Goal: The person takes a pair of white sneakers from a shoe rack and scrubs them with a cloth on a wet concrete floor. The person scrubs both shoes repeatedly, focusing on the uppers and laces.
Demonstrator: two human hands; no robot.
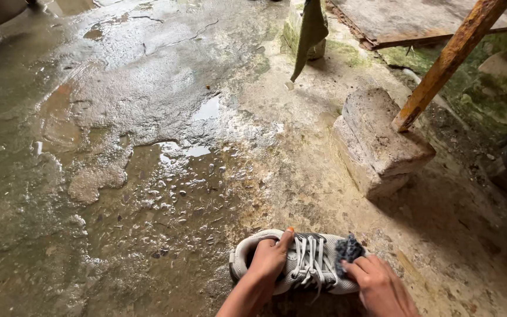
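I am crouched over a rough concrete floor [148, 117], wet and shining, with shallow puddles [209, 108] catching pale daylight. To my right the ground is drier and gritty. A weathered stone block [377, 141] sits there, and a slanted wooden post [450, 58] rests on it. Moss greens the masonry [476, 88] behind. A green cloth [311, 29] hangs near the top.

Head view. A pale shoe [300, 262] with white laces [310, 262] lies on wet concrete ground [148, 147]. The left hand [269, 260] grips the heel end, fingers curled into the opening. The right hand [379, 286] presses a dark scrubber [348, 249] against the toe end. Beyond stand a stone block [377, 141], a leaning orange beam [447, 61] resting on it, and a hanging green cloth [310, 32].
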